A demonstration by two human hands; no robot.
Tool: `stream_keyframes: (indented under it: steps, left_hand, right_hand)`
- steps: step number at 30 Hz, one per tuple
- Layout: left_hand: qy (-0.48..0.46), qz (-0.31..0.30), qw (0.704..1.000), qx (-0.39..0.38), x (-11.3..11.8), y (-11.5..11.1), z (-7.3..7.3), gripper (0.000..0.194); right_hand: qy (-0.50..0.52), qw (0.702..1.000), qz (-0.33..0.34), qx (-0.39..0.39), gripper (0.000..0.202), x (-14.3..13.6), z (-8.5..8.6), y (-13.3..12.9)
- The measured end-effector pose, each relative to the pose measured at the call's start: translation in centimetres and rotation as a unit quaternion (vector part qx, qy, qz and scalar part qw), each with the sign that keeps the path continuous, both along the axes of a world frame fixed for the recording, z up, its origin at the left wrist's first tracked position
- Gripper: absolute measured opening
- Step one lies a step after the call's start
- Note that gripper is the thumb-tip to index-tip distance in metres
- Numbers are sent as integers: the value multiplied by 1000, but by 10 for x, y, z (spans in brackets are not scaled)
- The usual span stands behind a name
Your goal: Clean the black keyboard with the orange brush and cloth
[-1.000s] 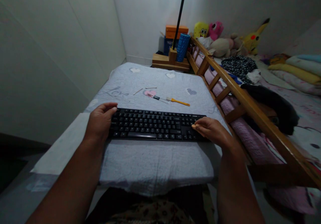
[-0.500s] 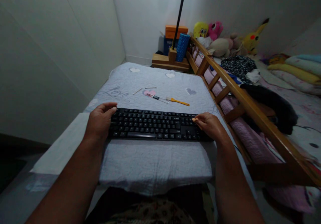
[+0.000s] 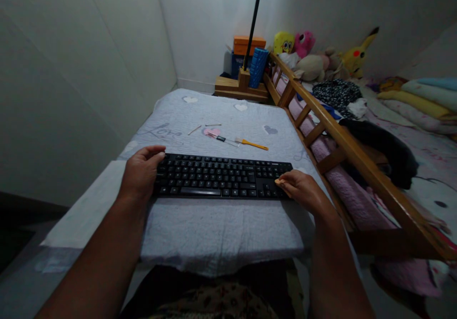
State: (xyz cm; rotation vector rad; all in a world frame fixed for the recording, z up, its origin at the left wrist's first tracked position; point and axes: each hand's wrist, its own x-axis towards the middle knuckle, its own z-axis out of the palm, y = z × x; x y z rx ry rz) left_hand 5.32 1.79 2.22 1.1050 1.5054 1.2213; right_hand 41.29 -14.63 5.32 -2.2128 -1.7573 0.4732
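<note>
A black computer keyboard (image 3: 210, 176) lies across the cloth-covered table in front of me. My left hand (image 3: 141, 169) grips its left end, thumb near the top left corner and the other fingers partly hidden. Over the keys at the right end, my right hand (image 3: 298, 185) pinches a small pale-orange piece (image 3: 279, 182), soft-looking but too small to name surely. Beyond the keyboard lie a small brush (image 3: 253, 144) with a yellow handle, a wire keycap puller (image 3: 221, 138) with a dark grip, and two cotton swabs (image 3: 194, 130).
A pale cloth (image 3: 221, 233) with heart prints covers the table. Along the right side runs a wooden bed rail (image 3: 332, 131), with plush toys and bedding behind it. At the far end are a black pole (image 3: 254, 19), a blue foam roller (image 3: 258, 66) and an orange box (image 3: 249, 44).
My right hand has moved slightly down and toward me over the keyboard's right end, uncovering its top right corner. My left hand keeps its hold. The view has shifted a little.
</note>
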Motion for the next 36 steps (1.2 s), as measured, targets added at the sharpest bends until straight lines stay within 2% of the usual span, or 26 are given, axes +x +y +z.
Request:
stream_keyframes:
  steps: [12, 20, 24, 26, 28, 32, 36]
  left_hand:
    - [15, -3, 1000, 9, -2, 3, -5, 35]
    - [13, 0, 1000, 3, -2, 3, -5, 38]
    - [17, -2, 1000, 4, -2, 3, -5, 37]
    - [14, -3, 1000, 6, -2, 3, -5, 35]
    - [10, -4, 1000, 8, -3, 3, -5, 34]
    - [12, -4, 1000, 12, -2, 3, -3, 33]
    - [9, -3, 1000, 10, -1, 3, -2, 31]
  right_hand:
    - [28, 999, -10, -12, 25, -4, -4, -26]
    - [70, 997, 15, -37, 26, 1, 5, -39]
    - [74, 997, -11, 11, 30, 13, 6, -27]
    - [60, 995, -37, 65, 30, 18, 4, -12]
    - [33, 994, -54, 85, 30, 21, 1, 6]
    - [-23, 997, -38, 63, 27, 21, -5, 30]
    - [-32, 997, -38, 59, 26, 19, -10, 29]
